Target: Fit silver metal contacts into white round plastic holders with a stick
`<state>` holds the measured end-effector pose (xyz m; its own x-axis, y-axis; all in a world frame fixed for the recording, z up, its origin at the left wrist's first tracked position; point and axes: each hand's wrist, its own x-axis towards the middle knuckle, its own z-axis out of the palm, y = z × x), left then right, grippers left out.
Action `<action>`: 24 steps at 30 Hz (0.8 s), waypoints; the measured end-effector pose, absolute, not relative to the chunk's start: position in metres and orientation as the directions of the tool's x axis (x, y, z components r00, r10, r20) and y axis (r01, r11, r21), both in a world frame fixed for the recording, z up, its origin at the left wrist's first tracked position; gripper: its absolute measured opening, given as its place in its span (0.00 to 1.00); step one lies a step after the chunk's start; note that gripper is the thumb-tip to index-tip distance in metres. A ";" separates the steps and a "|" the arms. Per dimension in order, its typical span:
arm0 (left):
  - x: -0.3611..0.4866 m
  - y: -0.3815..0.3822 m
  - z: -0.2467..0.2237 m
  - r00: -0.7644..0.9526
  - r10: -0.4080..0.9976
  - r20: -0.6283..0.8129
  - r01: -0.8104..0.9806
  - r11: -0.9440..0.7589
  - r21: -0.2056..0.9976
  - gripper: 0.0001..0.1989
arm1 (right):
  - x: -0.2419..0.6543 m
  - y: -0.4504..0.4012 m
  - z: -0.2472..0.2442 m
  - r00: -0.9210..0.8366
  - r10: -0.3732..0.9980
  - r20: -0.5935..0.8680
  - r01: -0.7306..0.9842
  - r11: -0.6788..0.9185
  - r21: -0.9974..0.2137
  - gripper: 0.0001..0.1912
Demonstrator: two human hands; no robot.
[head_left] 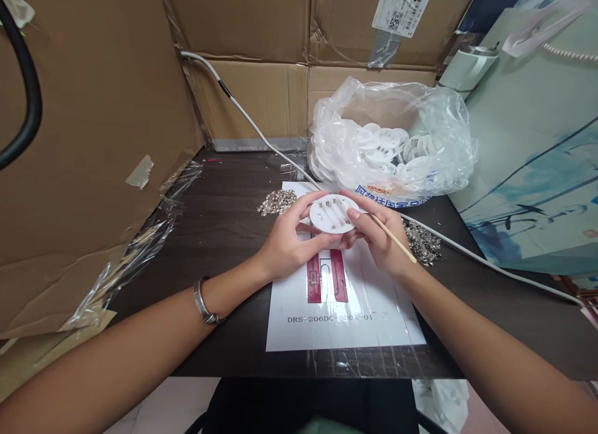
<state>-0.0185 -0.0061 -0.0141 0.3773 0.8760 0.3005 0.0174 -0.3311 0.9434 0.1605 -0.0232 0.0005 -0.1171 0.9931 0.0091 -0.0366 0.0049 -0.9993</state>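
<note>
Between my two hands I hold a round white plastic disc [343, 219] above a printed sheet. Small metal pieces sit in slots on its face. My left hand [292, 240] pinches the disc's left edge with thumb and fingers. On the other side my right hand [380, 235] grips the right edge, its thumb resting on the face. A thin wooden stick [393, 237] also lies in that hand and points toward the wrist. To the left is a pile of small metal parts [276, 202]; another metal pile [423, 242] lies beside my right hand.
A clear plastic bag [322, 147] holding many white discs [380, 144] stands at the back right. The taped paper sheet [299, 334] shows a red picture and printed code. A white cable [261, 135] crosses the dark table. Cardboard walls [256, 98] enclose the left and back.
</note>
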 end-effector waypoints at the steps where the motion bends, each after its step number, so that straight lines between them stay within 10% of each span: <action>1: -0.019 -0.006 -0.013 0.384 0.873 0.301 0.008 -0.329 0.944 0.29 | 0.160 -0.024 0.001 -0.127 0.992 0.003 -0.053 -0.004 -0.999 0.31; 24: -0.019 -0.005 -0.010 0.357 0.892 0.278 -0.013 -0.293 0.956 0.27 | 0.159 -0.025 0.003 -0.132 0.991 0.033 -0.025 0.030 -0.999 0.30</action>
<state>-0.0187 -0.0055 -0.0096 0.3575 0.8916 0.2778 -0.0131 -0.2927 0.9561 0.1591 -0.0255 0.0027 -0.1320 0.9907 0.0332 -0.0251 0.0301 -0.9992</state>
